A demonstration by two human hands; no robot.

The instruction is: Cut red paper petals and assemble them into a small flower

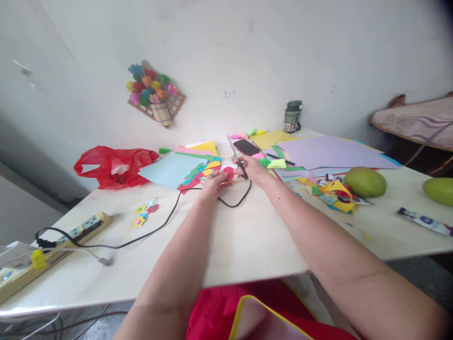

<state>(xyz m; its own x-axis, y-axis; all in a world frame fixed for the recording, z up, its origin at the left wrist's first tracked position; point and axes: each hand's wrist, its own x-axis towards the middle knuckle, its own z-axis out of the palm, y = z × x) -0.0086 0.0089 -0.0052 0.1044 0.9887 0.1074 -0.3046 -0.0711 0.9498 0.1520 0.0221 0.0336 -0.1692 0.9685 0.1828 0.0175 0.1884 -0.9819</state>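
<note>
In the middle of the table my left hand (213, 183) is closed on a small red paper piece (229, 174), pinched at its edge. My right hand (252, 170) grips a pair of scissors (235, 152) with dark handles, its blades pointing up and away from me. White paper shows right behind the red piece. Beside my left hand lie wavy cut strips of coloured paper (194, 175) in green, blue, red and yellow. A black cable (166, 222) runs across the table and loops below both hands.
Coloured sheets (311, 151) and paper scraps (336, 196) lie right, near green fruit (365, 182) and a tube (424, 221). Behind are a phone (246, 147) and a bottle (293, 117). Left are a red bag (109, 165), paper flowers (145, 212) and a power strip (78, 233).
</note>
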